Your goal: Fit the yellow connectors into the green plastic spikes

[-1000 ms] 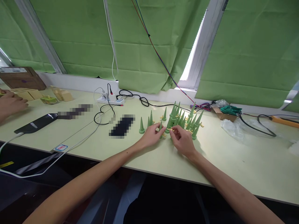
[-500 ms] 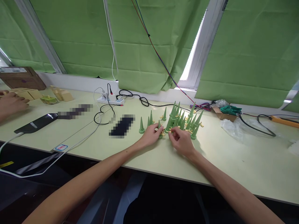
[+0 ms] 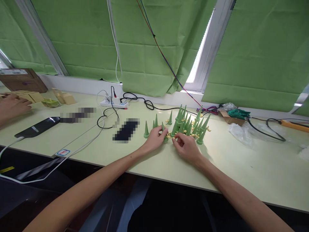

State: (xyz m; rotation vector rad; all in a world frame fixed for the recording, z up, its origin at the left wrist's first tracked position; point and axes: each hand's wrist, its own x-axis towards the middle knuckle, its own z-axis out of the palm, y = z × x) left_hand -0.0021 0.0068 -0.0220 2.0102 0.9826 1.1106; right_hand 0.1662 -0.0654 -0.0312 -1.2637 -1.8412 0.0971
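Observation:
My left hand (image 3: 155,139) is closed around a green cone-shaped plastic spike (image 3: 163,127), which stands tip up on the table. A small yellow valve piece (image 3: 169,137) sticks out of the spike's right side near its base. The thumb and forefinger of my right hand (image 3: 187,147) are pinched at the outer end of that yellow piece. Just behind my right hand stands a dense cluster of green spikes (image 3: 180,118), many with yellow pieces at their sides. Behind and left of my left hand are a few more, among them a lone spike (image 3: 146,130).
A blurred dark object (image 3: 126,130) lies left of my hands. Behind it are a power strip (image 3: 114,103) and loose cables. At right are an open cardboard box (image 3: 231,119) and clear plastic bags (image 3: 240,133). Another person's hand (image 3: 14,106) is at far left.
My right hand has shifted slightly left, its fingertips now meeting the yellow piece. The spike in my left hand has tipped or turned slightly leftward.

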